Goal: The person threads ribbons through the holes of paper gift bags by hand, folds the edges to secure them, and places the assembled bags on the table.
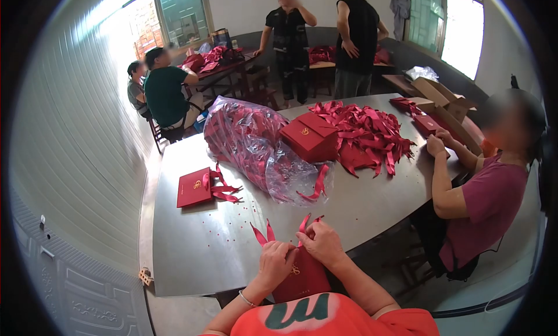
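A red paper gift bag [303, 275] with gold lettering is held upright against my body at the table's near edge. My left hand [275, 265] is closed on the bag's upper left edge, and two ends of red ribbon [263, 233] stick up beyond it. At the top right of the bag, my right hand [323, 243] pinches another red ribbon [303, 225]. My fingers partly cover the bag's top edge. A finished-looking red bag [194, 188] with ribbon handles lies flat on the table to the left.
On the metal table [180, 260] lie a clear plastic sack [250, 144] of red bags, a larger red bag [310, 137] and a ribbon heap [372, 135]. A co-worker [488, 185] handles a red bag at right, near cardboard boxes [447, 100]. Other people are behind.
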Demonstrator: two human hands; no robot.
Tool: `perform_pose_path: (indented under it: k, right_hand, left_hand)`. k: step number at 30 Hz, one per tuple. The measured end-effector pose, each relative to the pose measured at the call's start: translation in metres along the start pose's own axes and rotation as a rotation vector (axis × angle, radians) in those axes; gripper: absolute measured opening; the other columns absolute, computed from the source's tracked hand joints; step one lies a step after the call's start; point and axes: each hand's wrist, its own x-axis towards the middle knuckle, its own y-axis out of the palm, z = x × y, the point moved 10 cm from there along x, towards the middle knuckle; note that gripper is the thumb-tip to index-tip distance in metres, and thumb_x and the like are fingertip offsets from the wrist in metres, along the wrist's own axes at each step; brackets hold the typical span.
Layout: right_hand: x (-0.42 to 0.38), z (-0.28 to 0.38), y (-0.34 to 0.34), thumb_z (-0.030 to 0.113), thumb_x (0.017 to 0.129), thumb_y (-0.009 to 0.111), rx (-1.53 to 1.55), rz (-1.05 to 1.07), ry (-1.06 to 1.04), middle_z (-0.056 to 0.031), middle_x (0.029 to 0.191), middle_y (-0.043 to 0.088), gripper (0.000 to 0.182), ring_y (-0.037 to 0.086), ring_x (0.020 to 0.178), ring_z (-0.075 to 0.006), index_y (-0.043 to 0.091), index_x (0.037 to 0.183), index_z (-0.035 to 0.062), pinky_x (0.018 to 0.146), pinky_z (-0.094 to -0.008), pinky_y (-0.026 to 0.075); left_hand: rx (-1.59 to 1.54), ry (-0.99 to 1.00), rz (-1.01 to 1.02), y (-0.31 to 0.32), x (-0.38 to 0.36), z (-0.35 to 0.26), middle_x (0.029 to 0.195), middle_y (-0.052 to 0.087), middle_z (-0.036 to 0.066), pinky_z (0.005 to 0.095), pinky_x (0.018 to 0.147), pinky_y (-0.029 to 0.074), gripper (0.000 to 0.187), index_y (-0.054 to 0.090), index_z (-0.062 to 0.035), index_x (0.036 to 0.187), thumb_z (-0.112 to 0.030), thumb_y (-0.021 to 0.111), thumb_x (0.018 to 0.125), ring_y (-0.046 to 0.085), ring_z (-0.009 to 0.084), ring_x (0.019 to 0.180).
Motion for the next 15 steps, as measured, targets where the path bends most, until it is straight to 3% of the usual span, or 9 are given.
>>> perform_pose_path:
  k: [5, 11, 14, 15]
  right_hand:
    - [-0.029, -0.008, -0.023, 0.034, 0.080, 0.072, -0.041, 0.056, 0.069, -0.0126, 0.072, 0.064, 0.031, 0.064, 0.071, -0.0317, 0.063, 0.074, 0.0050, 0.063, -0.0413, 0.050]
    - [-0.066, -0.025, -0.024, 0.039, 0.079, 0.073, -0.069, 0.257, 0.209, -0.0131, 0.073, 0.066, 0.036, 0.066, 0.069, -0.0294, 0.068, 0.082, 0.0035, 0.064, -0.0380, 0.052]
    - [-0.074, -0.039, -0.010, 0.039, 0.079, 0.074, 0.109, 0.313, 0.309, -0.0142, 0.072, 0.066, 0.040, 0.065, 0.066, -0.0252, 0.067, 0.084, 0.0005, 0.064, -0.0349, 0.052]
    - [-0.075, -0.040, -0.008, 0.034, 0.080, 0.076, 0.167, 0.297, 0.288, -0.0096, 0.069, 0.065, 0.038, 0.061, 0.062, -0.0162, 0.065, 0.086, -0.0017, 0.058, -0.0294, 0.049]
  left_hand:
    - [-0.007, -0.001, -0.004, 0.001, -0.002, 0.002, 0.075, 0.064, 0.011, 0.0392, 0.070, 0.046, 0.012, 0.064, -0.0050, 0.080, -0.013, 0.073, 0.077, 0.061, 0.0302, 0.071]
    - [-0.115, -0.146, 0.041, 0.002, 0.001, 0.017, 0.077, 0.066, 0.012, 0.0375, 0.068, 0.048, 0.011, 0.066, -0.0036, 0.080, -0.013, 0.072, 0.078, 0.063, 0.0290, 0.073]
    - [-0.151, -0.166, 0.035, 0.005, -0.001, 0.023, 0.074, 0.065, 0.012, 0.0404, 0.069, 0.047, 0.014, 0.065, -0.0048, 0.079, -0.016, 0.073, 0.077, 0.062, 0.0312, 0.072]
    - [-0.159, -0.177, 0.028, 0.005, -0.001, 0.024, 0.075, 0.065, 0.012, 0.0401, 0.069, 0.047, 0.013, 0.066, -0.0045, 0.079, -0.015, 0.073, 0.077, 0.062, 0.0314, 0.072]
